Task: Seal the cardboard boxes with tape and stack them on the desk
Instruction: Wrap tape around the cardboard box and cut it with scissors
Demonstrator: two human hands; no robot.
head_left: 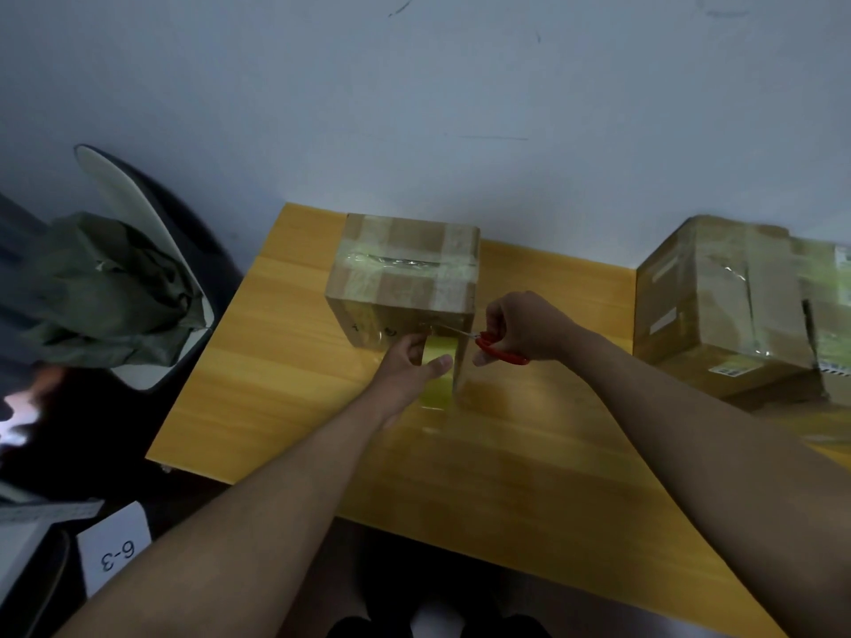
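Left hand (pixel 416 361), fingers and thumb curled round a roll of tape (pixel 440 354), holds it low against the near face of the cardboard box (pixel 405 280), with a short strip running up from the roll to that face. Right hand (pixel 522 326), closed through the handles of red scissors (pixel 499 349), lies just to the right of the roll; the blades point leftward and meet the strip between roll and box. How far the blades stand apart cannot be told.

The relation that governs the cut: the strip runs up and down the near face, and the scissors cross it roughly at right angles from the right. The right hand is thus the nearer to the cutting line, while the left keeps the strip taut from below.

The box stands at the far middle of the wooden desk (pixel 285 398), its top already crossed by tape bands. A group of taped boxes (pixel 727 306) sits well apart at the right. A chair with a green cloth (pixel 110 287) stands off the desk's left edge.

Judged stage: cutting the strip; stacking is not yet done.
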